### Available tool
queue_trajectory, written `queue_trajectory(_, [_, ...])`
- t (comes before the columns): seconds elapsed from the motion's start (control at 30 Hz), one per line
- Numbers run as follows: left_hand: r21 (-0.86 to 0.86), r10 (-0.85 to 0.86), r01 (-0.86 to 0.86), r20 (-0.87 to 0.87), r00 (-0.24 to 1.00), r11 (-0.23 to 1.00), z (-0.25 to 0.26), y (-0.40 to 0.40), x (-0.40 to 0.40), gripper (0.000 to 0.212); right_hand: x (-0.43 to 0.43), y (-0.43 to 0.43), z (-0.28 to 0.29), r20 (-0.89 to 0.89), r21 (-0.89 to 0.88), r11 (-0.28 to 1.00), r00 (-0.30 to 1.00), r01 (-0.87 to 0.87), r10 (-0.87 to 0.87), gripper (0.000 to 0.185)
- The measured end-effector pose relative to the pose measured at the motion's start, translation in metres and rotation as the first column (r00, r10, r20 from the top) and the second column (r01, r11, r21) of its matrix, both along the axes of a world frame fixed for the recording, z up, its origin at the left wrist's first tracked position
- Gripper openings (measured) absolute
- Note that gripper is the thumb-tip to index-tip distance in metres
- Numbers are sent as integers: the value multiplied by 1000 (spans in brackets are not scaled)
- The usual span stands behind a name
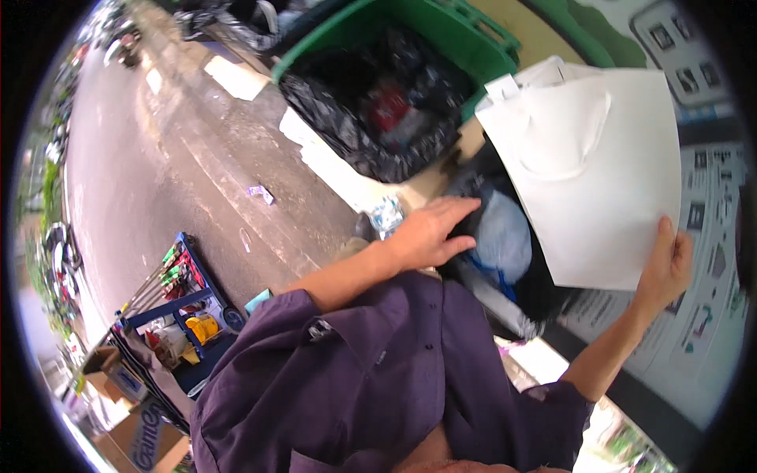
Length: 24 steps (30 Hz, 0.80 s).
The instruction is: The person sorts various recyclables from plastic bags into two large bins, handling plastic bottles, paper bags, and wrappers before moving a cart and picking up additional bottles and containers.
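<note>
My right hand (668, 260) grips the lower right edge of a white paper carrier bag (597, 207), thumb on its near face. The bag looks flattened, and its cord handle (568, 168) curves across the upper part. My left hand (434, 230) is spread, thumb apart from the fingers, with nothing visible in it. Just beyond its fingertips is an open black bin liner (541, 298), partly covered by the paper bag. A pale blue plastic bag (502, 236) lies in the liner. A crumpled clear plastic bottle (387, 216) shows beside my left wrist.
A green wheeled bin (355, 23), lined with black plastic, holds red and clear waste (387, 109). On the left stands a blue cart (171, 307) with tools near cardboard boxes (142, 440). A printed panel (704, 295) rises at right. Litter (260, 194) lies by the kerb.
</note>
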<state>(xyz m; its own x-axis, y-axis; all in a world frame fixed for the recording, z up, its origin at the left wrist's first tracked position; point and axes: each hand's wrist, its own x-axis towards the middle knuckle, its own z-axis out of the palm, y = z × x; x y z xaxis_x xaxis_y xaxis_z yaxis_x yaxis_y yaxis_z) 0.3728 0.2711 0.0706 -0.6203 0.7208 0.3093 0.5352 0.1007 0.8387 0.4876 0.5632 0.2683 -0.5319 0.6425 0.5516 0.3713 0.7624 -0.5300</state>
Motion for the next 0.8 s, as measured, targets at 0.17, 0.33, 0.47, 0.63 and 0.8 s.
queue_trajectory(0.17, [-99, 140, -126, 142, 980, 987, 5, -49, -38, 61, -70, -32, 7, -50, -30, 997, 996, -72, 70, 27])
queue_trajectory(0.33, [64, 5, -36, 434, 901, 997, 15, -55, -74, 86, -145, -75, 23, 9, -42, 972, 973, -230, 230, 32])
queue_trajectory(0.47, [365, -275, 0, 701, 658, 931, 10, -29, -87, 102, -190, -123, 27, 54, -39, 974, 973, -224, 226, 33])
queue_trajectory(0.63, [531, -318, -259, 759, 568, 807, 4, -26, -109, 94, -220, -165, 11, 42, -46, 949, 949, -311, 313, 34])
queue_trajectory(0.8, [361, -187, -360, 880, 436, 860, 5, -38, -115, 74, -234, -191, 3, 56, 38, 928, 928, -371, 368, 32])
